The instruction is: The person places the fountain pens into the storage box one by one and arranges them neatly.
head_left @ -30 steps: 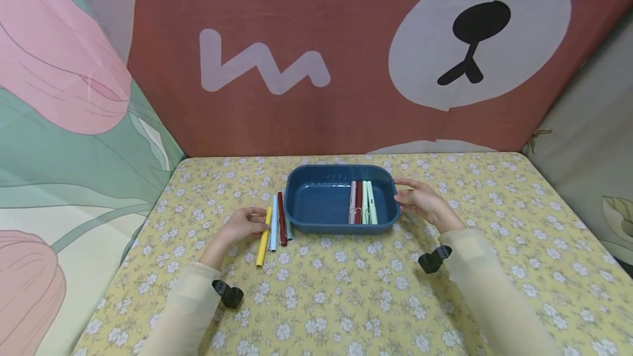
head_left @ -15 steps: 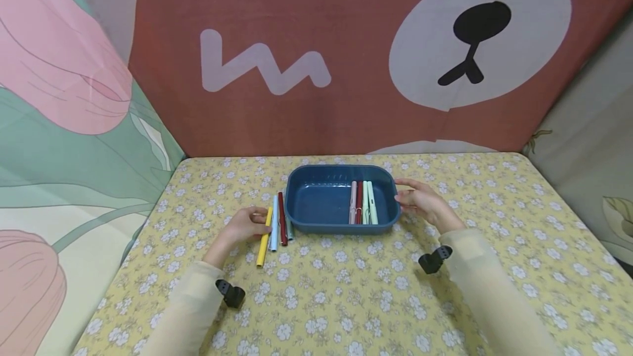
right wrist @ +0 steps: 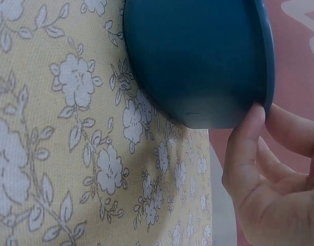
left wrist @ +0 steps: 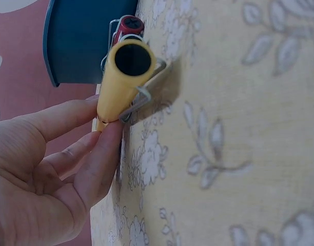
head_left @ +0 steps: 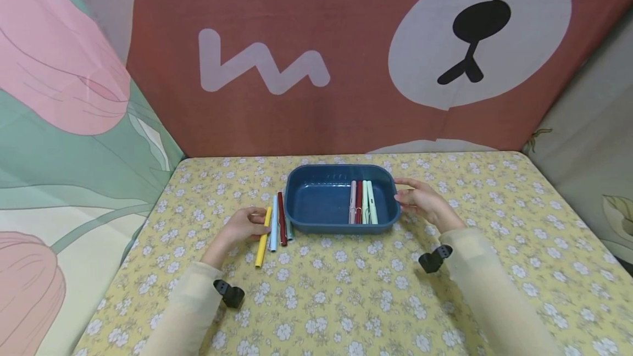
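A yellow pen with a wire clip lies aslant at the left end of a row of pens. My left hand pinches it between thumb and fingers, and in the left wrist view the pen points its dark round end at the camera. Beside it lie a light blue pen, a dark red pen and a grey-green pen partly hidden by the tray. The deep blue tray stands right of them. My right hand holds its right end, thumb on the outer wall below the rim.
Inside the tray, a mauve pen, a dark red pen and two pale green pens lie side by side toward the right. A flowered yellow cloth covers the table. A printed red curtain rises behind.
Almost nothing differs. The left hand and the yellow pen have shifted only very slightly; the right hand, tray and other pens stay in place.
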Demonstrator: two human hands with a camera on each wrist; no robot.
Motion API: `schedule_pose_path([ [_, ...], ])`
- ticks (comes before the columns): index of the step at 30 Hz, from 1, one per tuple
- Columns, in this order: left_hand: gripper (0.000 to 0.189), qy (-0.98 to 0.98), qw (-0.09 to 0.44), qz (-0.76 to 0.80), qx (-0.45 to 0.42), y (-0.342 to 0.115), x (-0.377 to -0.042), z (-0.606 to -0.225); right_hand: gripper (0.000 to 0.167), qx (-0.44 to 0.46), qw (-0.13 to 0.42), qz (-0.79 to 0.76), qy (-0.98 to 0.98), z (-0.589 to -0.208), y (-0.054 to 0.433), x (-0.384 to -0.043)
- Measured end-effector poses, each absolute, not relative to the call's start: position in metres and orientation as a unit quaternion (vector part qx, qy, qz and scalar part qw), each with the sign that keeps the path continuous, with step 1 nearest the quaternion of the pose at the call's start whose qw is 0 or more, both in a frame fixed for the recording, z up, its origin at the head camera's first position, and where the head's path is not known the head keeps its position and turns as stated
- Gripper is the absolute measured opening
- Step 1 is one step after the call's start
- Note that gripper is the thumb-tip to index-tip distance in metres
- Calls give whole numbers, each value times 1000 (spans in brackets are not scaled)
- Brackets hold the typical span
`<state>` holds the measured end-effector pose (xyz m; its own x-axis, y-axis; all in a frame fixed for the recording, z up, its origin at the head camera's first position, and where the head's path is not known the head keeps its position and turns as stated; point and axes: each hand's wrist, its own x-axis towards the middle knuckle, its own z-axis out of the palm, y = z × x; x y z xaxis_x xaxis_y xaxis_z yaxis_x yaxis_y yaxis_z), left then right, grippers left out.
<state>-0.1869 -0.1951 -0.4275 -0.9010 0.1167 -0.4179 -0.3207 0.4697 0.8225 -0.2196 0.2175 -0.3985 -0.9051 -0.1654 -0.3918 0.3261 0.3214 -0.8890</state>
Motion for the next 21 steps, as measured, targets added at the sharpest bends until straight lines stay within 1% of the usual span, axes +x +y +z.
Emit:
schedule_pose_path([
  [12,57,832,184,521,-47,-196,-188,-420,60,51,210,-584,782,-399,218,-221],
  [16,57,838,167,519,-26,-198,-189,-411,61,49,212,-584,782,-399,218,-221],
  [21,58,841,149,520,-19,-199,-191,-395,61,49,212,-587,780,-399,217,-220],
])
